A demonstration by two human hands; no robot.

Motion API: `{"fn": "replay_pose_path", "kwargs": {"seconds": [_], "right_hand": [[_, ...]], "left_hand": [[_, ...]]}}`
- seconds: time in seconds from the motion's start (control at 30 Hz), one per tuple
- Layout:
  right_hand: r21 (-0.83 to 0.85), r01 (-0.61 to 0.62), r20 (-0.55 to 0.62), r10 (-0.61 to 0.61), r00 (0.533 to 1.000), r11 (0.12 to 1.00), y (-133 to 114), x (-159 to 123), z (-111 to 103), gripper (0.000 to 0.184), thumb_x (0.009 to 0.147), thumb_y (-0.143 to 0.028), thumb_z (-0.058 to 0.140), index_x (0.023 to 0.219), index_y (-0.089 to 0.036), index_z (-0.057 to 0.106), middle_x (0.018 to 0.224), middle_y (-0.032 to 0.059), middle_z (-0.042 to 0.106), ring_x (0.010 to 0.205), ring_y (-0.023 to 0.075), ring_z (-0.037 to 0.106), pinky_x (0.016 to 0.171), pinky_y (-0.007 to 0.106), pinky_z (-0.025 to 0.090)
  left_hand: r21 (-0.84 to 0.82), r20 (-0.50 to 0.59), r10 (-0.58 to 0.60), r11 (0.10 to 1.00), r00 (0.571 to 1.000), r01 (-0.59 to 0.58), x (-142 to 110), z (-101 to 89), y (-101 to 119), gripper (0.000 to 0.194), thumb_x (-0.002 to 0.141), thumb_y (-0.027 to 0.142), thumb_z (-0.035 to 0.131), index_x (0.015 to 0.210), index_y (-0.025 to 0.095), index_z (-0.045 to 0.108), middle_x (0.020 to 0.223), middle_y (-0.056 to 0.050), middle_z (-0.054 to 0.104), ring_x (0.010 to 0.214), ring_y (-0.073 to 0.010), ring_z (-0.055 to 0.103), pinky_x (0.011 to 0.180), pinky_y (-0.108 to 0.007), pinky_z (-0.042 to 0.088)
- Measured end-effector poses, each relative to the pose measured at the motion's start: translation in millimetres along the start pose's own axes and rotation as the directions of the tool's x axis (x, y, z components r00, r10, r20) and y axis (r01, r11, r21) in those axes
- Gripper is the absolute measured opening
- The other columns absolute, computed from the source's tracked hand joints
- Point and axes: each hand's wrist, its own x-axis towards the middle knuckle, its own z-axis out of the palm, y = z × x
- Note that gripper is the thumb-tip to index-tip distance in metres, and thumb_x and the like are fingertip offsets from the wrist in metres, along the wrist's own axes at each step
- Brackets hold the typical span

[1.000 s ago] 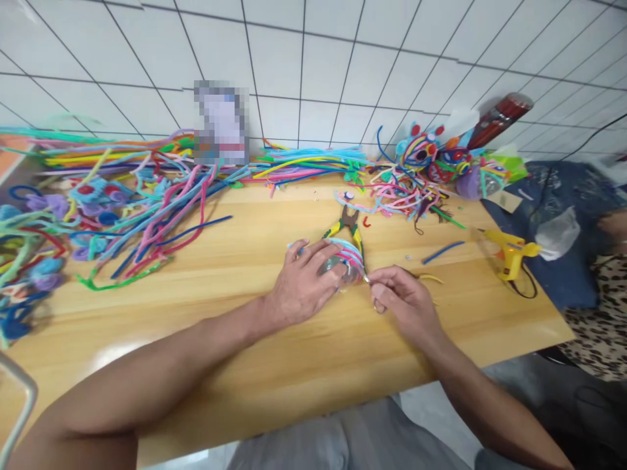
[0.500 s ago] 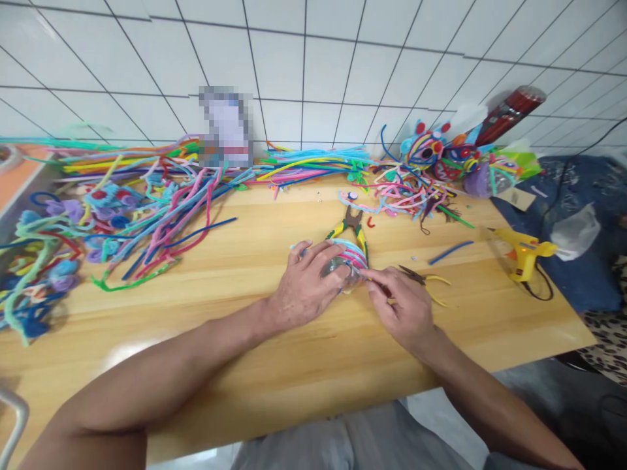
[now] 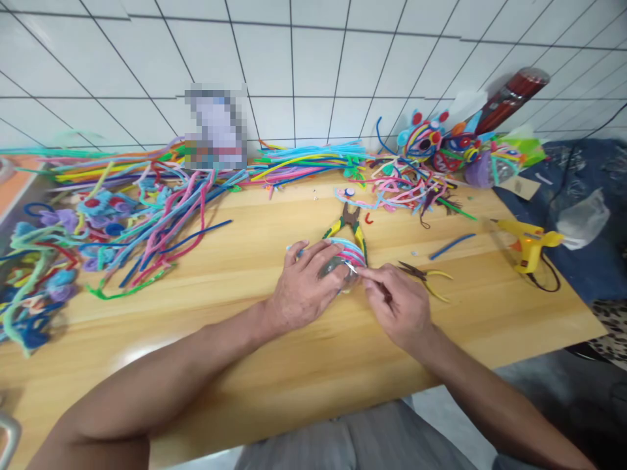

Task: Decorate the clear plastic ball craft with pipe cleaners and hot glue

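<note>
My left hand point(image 3: 304, 281) is closed over a clear plastic rounded piece wrapped with blue, pink and purple pipe cleaners point(image 3: 351, 248), pressing it on the tabletop. My right hand point(image 3: 399, 300) grips a slim tool with a shiny metal tip point(image 3: 351, 267); most of it is hidden in the fist, so its kind is unclear. The tip meets the near right side of the plastic piece, and my right index finger lies along it. Just behind sit green-and-yellow pliers point(image 3: 350, 222), jaws pointing away. Beside my right hand are small yellow-handled pliers point(image 3: 428, 277).
Loose pipe cleaners point(image 3: 166, 209) pile up at the left, and cut scraps point(image 3: 406, 186) lie at the back right. Decorated figures point(image 3: 422, 140) stand near the wall. A yellow glue gun point(image 3: 529, 245) rests by the right edge, close to a blue pipe cleaner piece point(image 3: 451, 245).
The shiny metal tip now shows against the plastic piece, where it was hardly visible before. Both hands keep their hold. The camera view has tilted and shifted slightly.
</note>
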Motion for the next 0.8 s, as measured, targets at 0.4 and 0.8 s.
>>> {"fn": "replay_pose_path", "kwargs": {"seconds": [0.4,0.8], "right_hand": [[-0.015,-0.01,-0.023,0.009,1.0,1.0,1.4,-0.3,2.1,0.027,0.099,-0.008,0.059,0.117,-0.024,0.073,0.07,-0.0021,0.064,0.057,0.0134,0.056,0.055,0.028,0.047],[-0.055,0.02,0.0,-0.02,1.0,0.998,0.6,3.2,1.3,0.028,0.1,-0.006,0.055,0.114,-0.021,0.075,0.069,-0.002,0.061,0.055,0.0122,0.052,0.054,0.027,0.042]], "left_hand": [[-0.041,0.009,-0.014,0.999,1.0,0.015,-3.0,0.4,0.7,0.025,0.102,0.026,0.059,0.126,0.026,0.066,0.143,-0.012,0.068,0.136,-0.0291,0.06,0.118,-0.05,0.033],[-0.047,0.03,-0.017,0.999,0.999,0.019,-1.7,1.2,0.8,0.024,0.103,0.027,0.057,0.125,0.026,0.066,0.141,-0.012,0.069,0.136,-0.0292,0.06,0.118,-0.05,0.033]]}}
